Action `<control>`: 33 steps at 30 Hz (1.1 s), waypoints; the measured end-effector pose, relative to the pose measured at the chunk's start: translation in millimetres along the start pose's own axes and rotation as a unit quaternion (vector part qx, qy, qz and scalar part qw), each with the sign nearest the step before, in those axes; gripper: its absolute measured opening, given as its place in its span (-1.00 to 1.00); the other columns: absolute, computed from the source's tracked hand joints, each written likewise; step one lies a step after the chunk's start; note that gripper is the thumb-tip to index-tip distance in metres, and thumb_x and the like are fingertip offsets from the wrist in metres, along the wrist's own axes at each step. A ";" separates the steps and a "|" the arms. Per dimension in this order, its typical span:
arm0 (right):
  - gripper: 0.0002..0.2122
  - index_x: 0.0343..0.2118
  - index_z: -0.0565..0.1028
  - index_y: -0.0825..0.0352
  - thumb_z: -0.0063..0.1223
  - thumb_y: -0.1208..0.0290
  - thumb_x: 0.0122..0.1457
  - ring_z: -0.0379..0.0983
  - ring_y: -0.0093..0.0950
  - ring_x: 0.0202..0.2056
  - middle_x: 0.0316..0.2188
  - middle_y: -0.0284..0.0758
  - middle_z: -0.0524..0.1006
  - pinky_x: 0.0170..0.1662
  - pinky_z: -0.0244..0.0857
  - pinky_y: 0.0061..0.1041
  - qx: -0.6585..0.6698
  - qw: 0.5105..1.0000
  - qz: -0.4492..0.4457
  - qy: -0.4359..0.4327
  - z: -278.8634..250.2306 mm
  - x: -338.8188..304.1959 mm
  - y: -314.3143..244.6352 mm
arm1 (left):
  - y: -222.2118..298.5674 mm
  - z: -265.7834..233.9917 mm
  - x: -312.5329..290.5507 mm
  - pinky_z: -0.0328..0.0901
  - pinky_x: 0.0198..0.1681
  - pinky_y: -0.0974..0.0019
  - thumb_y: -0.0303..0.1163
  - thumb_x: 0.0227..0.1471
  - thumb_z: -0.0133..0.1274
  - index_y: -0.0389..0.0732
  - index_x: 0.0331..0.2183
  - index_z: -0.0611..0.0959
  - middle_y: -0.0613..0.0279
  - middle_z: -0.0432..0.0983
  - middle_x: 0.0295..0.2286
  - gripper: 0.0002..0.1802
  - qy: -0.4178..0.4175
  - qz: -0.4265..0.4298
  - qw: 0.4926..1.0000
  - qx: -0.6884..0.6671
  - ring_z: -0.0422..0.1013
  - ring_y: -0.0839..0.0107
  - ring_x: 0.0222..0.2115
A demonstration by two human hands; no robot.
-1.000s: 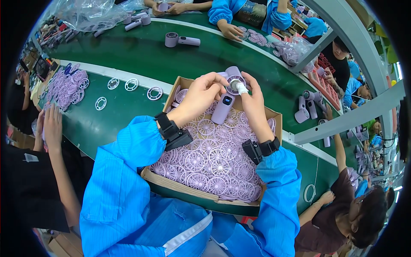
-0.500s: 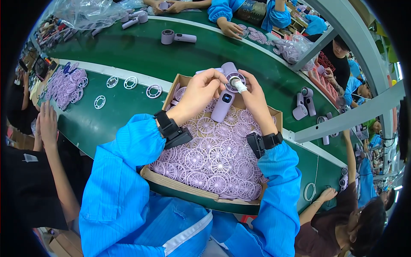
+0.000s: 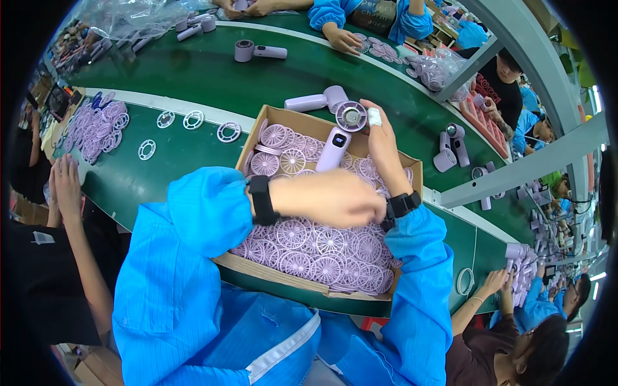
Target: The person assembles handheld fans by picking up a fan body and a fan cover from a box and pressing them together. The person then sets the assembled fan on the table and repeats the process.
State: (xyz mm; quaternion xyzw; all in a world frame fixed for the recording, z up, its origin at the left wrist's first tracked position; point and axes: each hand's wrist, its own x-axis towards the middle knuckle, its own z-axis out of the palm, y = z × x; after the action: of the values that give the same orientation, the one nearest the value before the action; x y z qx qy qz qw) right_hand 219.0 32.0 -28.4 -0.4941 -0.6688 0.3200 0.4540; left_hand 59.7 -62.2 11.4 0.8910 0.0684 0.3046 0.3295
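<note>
A cardboard box [image 3: 254,138] full of lilac spoked fan grilles [image 3: 293,233] stands in front of me. My right hand [image 3: 381,141], with white wrapping on one finger, grips a lilac handheld fan [image 3: 333,149] by its round head above the far side of the box. The fan's front faces up, and a small dark display shows on its handle. My left hand [image 3: 354,199] reaches across the box over the grilles, close to my right wrist. Its fingers are smeared by motion, so I cannot see whether they hold anything.
Another lilac fan [image 3: 308,103] lies behind the box on the green conveyor [image 3: 193,71]. Loose rings [image 3: 193,119] and a ring pile [image 3: 96,128] lie to the left. A grey metal frame [image 3: 508,174] crosses the right side. Several co-workers sit around.
My left hand has left the fan head and swung down and right across the box. My right hand still holds the fan. Fans on the conveyor have shifted slightly left.
</note>
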 end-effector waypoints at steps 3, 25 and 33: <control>-0.68 0.00 0.39 0.30 -0.37 0.34 0.31 0.32 -0.40 -0.12 -0.10 -0.21 0.39 -0.02 0.18 -0.47 -0.006 0.999 -0.007 0.034 2.4 -3.4 1.5 | 31.1 19.3 19.1 0.34 -0.41 0.07 -0.35 -0.03 -0.10 -0.18 -0.39 0.58 0.10 0.54 -0.51 -0.80 -0.166 0.005 0.986 0.019 0.47 0.10 -0.45; -0.63 0.01 0.38 0.35 -0.40 0.24 0.35 0.35 -0.54 -0.09 -0.07 -0.29 0.43 -0.03 0.22 -0.55 0.006 1.000 0.001 0.003 -4.4 0.3 -0.2 | -3.2 99.8 18.5 0.32 -0.38 -0.03 -0.36 -0.07 -0.11 -0.18 -0.28 0.53 -0.02 0.49 -0.49 -0.74 -0.184 0.038 0.981 -0.040 0.44 -0.01 -0.43; -0.67 0.01 0.38 0.37 -0.31 0.33 0.30 0.34 -0.54 -0.07 -0.08 -0.30 0.44 0.00 0.18 -0.56 0.000 1.000 -0.005 -0.005 8.1 -8.9 -23.1 | -5.2 98.0 16.8 0.31 -0.39 -0.04 -0.37 -0.08 -0.11 -0.20 -0.28 0.51 -0.03 0.48 -0.50 -0.75 -0.202 0.055 0.977 -0.029 0.43 -0.02 -0.45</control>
State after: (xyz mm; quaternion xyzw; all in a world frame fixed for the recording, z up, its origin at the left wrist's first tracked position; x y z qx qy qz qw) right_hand 203.8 16.6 -13.9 -0.4891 -0.6740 0.3201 0.4517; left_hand 131.2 -106.2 -42.0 0.9266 -0.0573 0.1381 0.3450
